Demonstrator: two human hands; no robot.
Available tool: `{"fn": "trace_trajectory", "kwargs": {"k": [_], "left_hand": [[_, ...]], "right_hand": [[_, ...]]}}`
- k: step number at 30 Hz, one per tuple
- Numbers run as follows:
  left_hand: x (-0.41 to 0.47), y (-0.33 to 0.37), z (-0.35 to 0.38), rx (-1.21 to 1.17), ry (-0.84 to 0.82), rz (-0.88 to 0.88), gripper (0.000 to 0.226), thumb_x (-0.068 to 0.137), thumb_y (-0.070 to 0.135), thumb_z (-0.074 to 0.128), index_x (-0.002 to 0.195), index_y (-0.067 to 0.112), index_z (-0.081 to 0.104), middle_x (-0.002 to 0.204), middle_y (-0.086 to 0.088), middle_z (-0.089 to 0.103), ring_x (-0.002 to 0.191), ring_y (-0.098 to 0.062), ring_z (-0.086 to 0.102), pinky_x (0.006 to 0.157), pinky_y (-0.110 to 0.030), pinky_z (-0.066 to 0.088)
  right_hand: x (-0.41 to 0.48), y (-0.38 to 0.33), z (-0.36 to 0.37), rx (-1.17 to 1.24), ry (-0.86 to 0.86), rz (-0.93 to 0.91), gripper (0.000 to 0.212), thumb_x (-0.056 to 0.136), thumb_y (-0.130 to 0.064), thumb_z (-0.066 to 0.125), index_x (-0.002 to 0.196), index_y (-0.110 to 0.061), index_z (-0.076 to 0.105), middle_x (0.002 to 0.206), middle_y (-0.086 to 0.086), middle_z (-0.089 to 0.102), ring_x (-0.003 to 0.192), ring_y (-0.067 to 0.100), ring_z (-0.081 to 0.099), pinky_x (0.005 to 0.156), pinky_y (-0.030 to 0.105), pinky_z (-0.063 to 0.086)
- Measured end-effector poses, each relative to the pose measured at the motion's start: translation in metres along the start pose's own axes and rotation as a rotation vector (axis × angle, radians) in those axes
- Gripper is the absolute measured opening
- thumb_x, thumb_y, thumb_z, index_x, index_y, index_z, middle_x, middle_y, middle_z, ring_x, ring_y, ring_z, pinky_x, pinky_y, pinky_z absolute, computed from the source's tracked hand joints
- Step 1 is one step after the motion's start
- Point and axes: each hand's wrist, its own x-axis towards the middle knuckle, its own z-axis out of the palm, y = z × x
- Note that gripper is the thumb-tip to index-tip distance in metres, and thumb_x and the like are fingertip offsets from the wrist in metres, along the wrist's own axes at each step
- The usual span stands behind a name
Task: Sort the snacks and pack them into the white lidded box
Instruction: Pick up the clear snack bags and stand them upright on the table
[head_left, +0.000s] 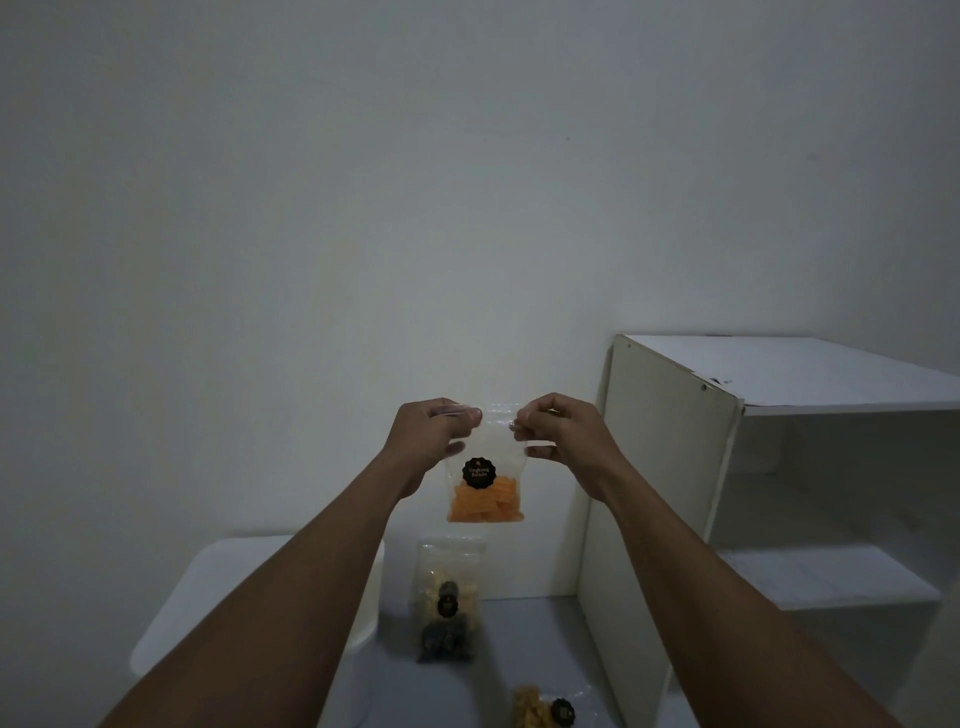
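Early: your left grip (434, 434) and right grip (558, 436) pinch the orange bag (485, 501) up top, box (244, 587) looks lidded, other bags (447, 608) unpacked on the table (530, 639).

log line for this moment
left hand + right hand: pinch orange snack bag top | white lidded box: untouched | other snack bags: unpacked

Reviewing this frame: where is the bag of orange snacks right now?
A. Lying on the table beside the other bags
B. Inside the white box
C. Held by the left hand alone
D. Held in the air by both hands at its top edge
D: the left hand and right hand each pinch the top edge of the bag of orange snacks, which hangs in the air.
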Motion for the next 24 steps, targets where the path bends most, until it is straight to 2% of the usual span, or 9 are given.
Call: {"fn": "trace_trajectory", "kwargs": {"k": [5, 10, 15, 24], "left_hand": [[0.0019, -0.0015, -0.0018, 0.014, -0.005, -0.006, 0.011, 0.084, 0.015, 0.075, 0.091, 0.006, 0.074, 0.101, -0.011, 0.074, 0.093, -0.018, 0.067, 0.077, -0.029, 0.055], [0.0027, 0.0009, 0.0, 0.027, -0.013, -0.006, 0.013, 0.084, 0.016, 0.076, 0.092, 0.005, 0.074, 0.102, -0.012, 0.073, 0.095, -0.02, 0.067, 0.078, -0.029, 0.056], [0.0041, 0.0021, -0.0023, 0.04, -0.023, -0.018, 0.016, 0.083, 0.014, 0.077, 0.092, 0.002, 0.073, 0.1, -0.012, 0.073, 0.093, -0.019, 0.066, 0.079, -0.031, 0.056], [0.0046, -0.0011, 0.0041, 0.054, -0.034, -0.008, 0.012, 0.083, 0.015, 0.077, 0.087, 0.004, 0.073, 0.094, -0.011, 0.071, 0.089, -0.019, 0.065, 0.083, -0.034, 0.057]], "right_hand": [[0.002, -0.0005, -0.0007, -0.069, -0.031, 0.003, 0.009, 0.091, -0.007, 0.062, 0.095, 0.0, 0.066, 0.095, 0.013, 0.075, 0.083, 0.016, 0.071, 0.075, 0.034, 0.057], [0.0046, -0.0005, 0.0002, -0.111, -0.019, -0.036, 0.007, 0.09, -0.002, 0.059, 0.09, -0.003, 0.066, 0.086, 0.009, 0.074, 0.081, 0.017, 0.07, 0.076, 0.035, 0.056], [0.0044, -0.0003, 0.0002, -0.167, -0.043, -0.039, 0.013, 0.091, -0.012, 0.064, 0.096, 0.0, 0.067, 0.092, 0.011, 0.075, 0.081, 0.015, 0.07, 0.074, 0.032, 0.057], [0.0061, 0.0035, -0.0009, -0.224, -0.019, -0.055, 0.012, 0.093, -0.014, 0.065, 0.09, -0.003, 0.066, 0.084, 0.009, 0.074, 0.073, 0.012, 0.068, 0.07, 0.029, 0.054]]}}
